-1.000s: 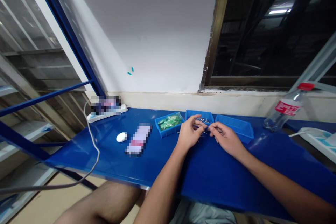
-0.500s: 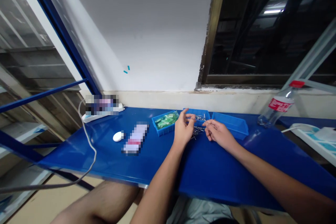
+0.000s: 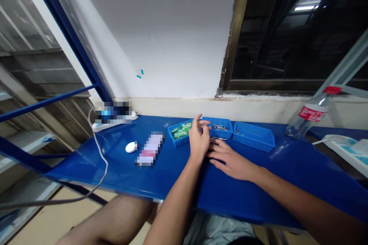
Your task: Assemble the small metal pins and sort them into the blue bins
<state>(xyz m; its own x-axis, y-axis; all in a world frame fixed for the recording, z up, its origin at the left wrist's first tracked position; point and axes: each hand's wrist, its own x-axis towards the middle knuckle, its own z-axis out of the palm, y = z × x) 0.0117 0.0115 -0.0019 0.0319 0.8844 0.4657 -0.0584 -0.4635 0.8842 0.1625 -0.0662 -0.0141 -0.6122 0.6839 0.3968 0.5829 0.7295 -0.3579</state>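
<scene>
My left hand [image 3: 199, 139] is raised over the table beside the blue tray of green pieces [image 3: 181, 130]. Its fingers are curled inward, and whatever they may hold is hidden. Close to it, my right hand [image 3: 231, 162] lies low over the tabletop with fingers stretched out, their tips at a small pile of thin metal pins [image 3: 219, 138]. The pile is partly covered by my hands. Just behind, a middle blue tray [image 3: 227, 134] contains more metal pins [image 3: 220, 127].
A third blue tray [image 3: 255, 141] at right has a few tiny pieces at its left end. A plastic bottle [image 3: 312, 114] stands farther right. On the left lie a blurred-out flat object [image 3: 151, 149], a white round object [image 3: 131, 147], a cable [image 3: 105, 164] and a power strip [image 3: 115, 123].
My right hand has moved left and toward me, from beside the middle tray down to the tabletop, and its fingers have straightened. My left hand has stayed nearly in place.
</scene>
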